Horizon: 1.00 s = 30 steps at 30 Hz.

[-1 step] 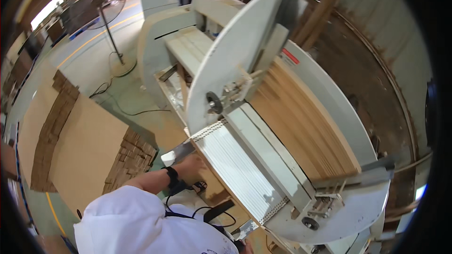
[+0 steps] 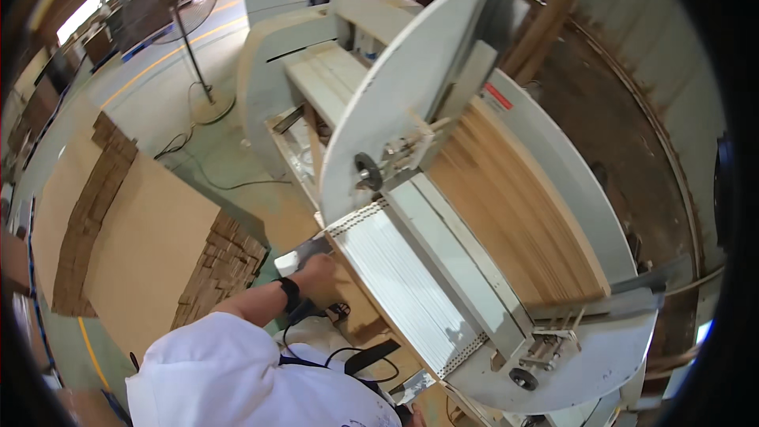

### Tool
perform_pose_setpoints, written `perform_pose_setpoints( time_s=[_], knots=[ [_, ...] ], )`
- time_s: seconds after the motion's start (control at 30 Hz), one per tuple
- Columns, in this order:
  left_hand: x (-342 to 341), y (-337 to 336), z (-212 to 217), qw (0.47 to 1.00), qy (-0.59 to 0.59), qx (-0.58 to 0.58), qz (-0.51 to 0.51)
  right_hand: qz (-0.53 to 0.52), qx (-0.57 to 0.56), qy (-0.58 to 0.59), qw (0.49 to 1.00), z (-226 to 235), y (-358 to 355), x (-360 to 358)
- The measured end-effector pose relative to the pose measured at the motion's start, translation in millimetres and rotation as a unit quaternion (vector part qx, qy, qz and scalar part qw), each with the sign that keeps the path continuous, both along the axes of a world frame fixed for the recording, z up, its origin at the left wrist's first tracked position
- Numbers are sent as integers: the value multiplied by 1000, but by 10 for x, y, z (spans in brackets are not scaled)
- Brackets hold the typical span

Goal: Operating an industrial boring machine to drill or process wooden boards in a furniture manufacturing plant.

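Observation:
My left hand, with a black band on its wrist, is at the near left corner of a large white machine. Its fingers look curled beside a grey and white box-shaped part; what they hold, if anything, is hidden. Only a sliver of my right hand shows at the bottom edge, by the near right corner of the machine's ribbed pale bed, and its fingers cannot be made out. Behind the bed, a stack of flat brown cardboard sheets stands between two curved white panels.
On the left are tall stacks of brown cardboard. A standing fan with a cable on the floor is beyond them. Small black wheels sit on brackets at the bed's ends. A corrugated wall rises at right.
My left hand has drawn its fingers in and shifted slightly up, beside the box-shaped part. The whole view has moved a little. My right hand stays at the bottom edge.

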<state>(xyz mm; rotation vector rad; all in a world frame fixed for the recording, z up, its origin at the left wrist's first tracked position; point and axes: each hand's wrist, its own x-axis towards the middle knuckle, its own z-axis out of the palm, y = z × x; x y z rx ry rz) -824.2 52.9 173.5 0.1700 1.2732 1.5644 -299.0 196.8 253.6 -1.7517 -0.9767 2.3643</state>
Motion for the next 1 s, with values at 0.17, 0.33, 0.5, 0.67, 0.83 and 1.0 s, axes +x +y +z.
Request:
perform_pose_setpoints(
  time_s=[0.17, 0.33, 0.5, 0.67, 0.83, 1.0],
  knots=[
    [-197, 42, -304, 942, 67, -208, 253, -2, -31, -26, 999, 216, 87, -96],
    [-324, 191, -526, 937, -145, -241, 208, 8, 8, -14, 1000, 346, 92, -167],
    [240, 605, -643, 963, -201, -139, 115, 2, 5, -45, 999, 261, -28, -108],
    [414, 637, -375, 946, -113, -216, 213, -47, -54, -27, 997, 54, -234, 109],
    [491, 396, -586, 958, -148, -40, 243, -112, -157, 16, 981, -398, -313, 463],
    [443, 543, -306, 922, -239, -92, 289, -54, -142, -10, 988, -557, -332, 637]
  ],
)
